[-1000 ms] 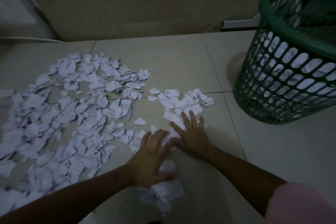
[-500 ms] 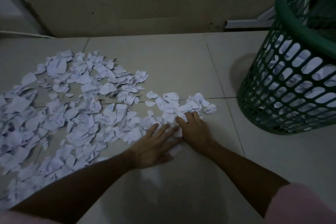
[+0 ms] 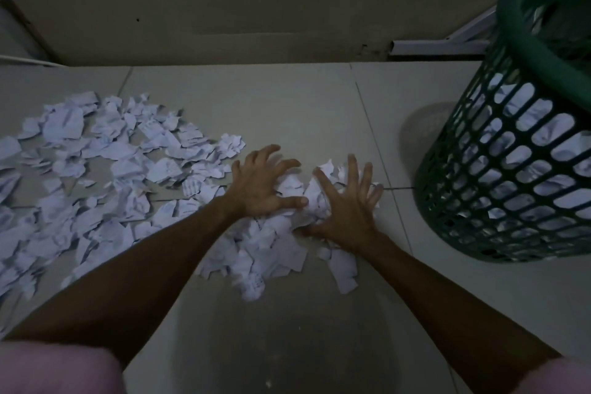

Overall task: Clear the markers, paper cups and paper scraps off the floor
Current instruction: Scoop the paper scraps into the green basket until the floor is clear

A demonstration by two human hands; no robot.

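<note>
While both spread hands, left hand (image 3: pixel 260 184) and right hand (image 3: pixel 343 205), press the scrap heap (image 3: pixel 271 249), bare tile separates the basket (image 3: pixel 511 169).

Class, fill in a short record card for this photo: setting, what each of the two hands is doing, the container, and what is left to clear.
setting: pale tiled floor
left hand: fingers spread, on white paper scraps
right hand: fingers spread, on same heap
container: green plastic lattice basket, right, paper inside
left to clear: scattered white scraps, left

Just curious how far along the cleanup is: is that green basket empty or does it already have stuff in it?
Not empty. White crumpled paper shows through the holes in the green basket, up most of its side.
</note>
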